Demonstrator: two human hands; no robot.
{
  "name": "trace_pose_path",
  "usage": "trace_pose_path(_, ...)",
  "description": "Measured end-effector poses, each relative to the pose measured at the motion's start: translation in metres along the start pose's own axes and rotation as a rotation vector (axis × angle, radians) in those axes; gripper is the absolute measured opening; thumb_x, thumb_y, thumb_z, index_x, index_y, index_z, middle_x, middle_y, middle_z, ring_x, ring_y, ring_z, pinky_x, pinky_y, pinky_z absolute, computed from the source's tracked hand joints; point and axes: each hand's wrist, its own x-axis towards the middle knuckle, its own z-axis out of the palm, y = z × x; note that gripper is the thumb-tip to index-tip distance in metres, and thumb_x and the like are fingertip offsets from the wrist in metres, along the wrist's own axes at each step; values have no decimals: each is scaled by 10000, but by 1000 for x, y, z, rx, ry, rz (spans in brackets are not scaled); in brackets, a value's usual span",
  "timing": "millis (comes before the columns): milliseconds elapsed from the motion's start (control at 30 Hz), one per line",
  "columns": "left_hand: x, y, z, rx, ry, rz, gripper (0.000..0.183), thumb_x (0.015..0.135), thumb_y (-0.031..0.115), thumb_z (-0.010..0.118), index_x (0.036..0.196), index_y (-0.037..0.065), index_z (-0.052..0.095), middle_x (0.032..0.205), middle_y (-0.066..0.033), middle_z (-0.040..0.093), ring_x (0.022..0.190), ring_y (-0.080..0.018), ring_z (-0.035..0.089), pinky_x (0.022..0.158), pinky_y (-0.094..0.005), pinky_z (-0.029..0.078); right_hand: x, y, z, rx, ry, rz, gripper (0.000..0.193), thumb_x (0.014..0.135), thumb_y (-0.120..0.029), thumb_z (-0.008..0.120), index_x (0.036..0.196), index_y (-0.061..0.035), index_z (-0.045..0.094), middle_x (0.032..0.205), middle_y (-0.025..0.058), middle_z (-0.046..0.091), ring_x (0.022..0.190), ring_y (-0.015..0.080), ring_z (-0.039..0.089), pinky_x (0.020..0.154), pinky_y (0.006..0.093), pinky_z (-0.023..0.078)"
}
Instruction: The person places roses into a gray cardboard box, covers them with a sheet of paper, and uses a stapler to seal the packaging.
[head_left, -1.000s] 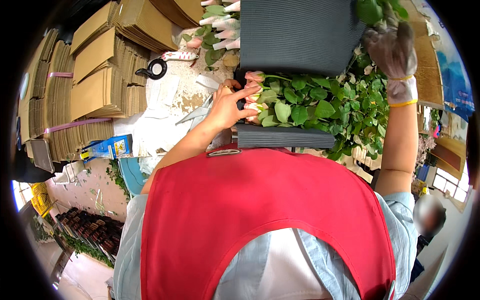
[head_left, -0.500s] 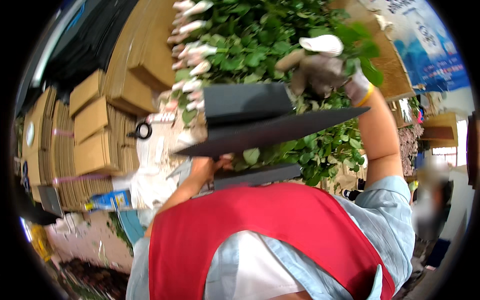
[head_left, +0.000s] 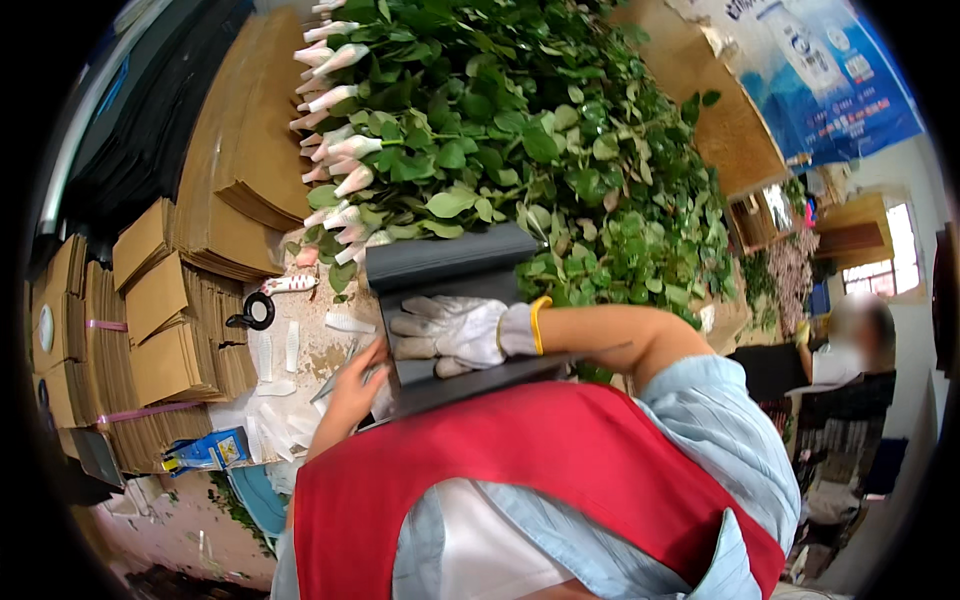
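My right hand (head_left: pixel 455 335), in a whitish work glove with a yellow cuff, lies flat with fingers spread on a dark grey sheet (head_left: pixel 520 370). The sheet's far part forms a raised, folded block (head_left: pixel 455 255). My bare left hand (head_left: pixel 358 390) is at the sheet's left edge with its fingers apart; whether it touches the sheet I cannot tell. Just beyond lies a big pile of leafy rose stems (head_left: pixel 540 150), their pale pink buds (head_left: pixel 350 147) in white net sleeves all pointing left.
Stacks of folded brown cardboard (head_left: pixel 160 310) stand at the left. Loose white net sleeves (head_left: pixel 275 385), a black tape ring (head_left: pixel 260 311) and a blue box (head_left: pixel 215 450) lie nearer. A blue printed poster (head_left: pixel 810 80) hangs far right. Another person (head_left: pixel 850 350) is at the right.
My right hand has come from the stem pile at the far right, where it held a netted rose, down onto the dark sheet. The sheet's raised edge has dropped. My left hand has moved left.
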Motion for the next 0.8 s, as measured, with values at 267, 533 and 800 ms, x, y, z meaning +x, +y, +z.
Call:
trace_pose_path(267, -6, 37, -13, -98, -327, -176, 309, 858, 89, 627, 1158, 158, 650, 787, -141, 666, 598, -176, 598, 612, -301, 491, 9, -6, -20, 8, 58, -53, 542, 716, -269, 558, 1223, -95, 482, 1270, 164, 428, 1250, 394, 374, 1023, 468, 348)
trace_pose_path(533, -15, 35, -1, -272, -359, -198, 293, 956, 210, 534, 1226, 108, 589, 890, -84, 677, 759, -158, 607, 699, -306, 488, -47, -71, -62, 209, 9, 298, 420, 752, -230, 645, 1135, -72, 580, 1019, 181, 627, 957, 331, 618, 836, 420, 497)
trace_pose_path(800, -32, 60, 11, -276, -200, -420, 340, 862, 133, 634, 1193, 66, 603, 976, -137, 661, 817, -194, 597, 737, -304, 474, 171, -106, -153, -288, 424, -60, 188, 806, -251, 605, 786, -66, 581, 621, 117, 547, 569, 313, 577, 531, 400, 463)
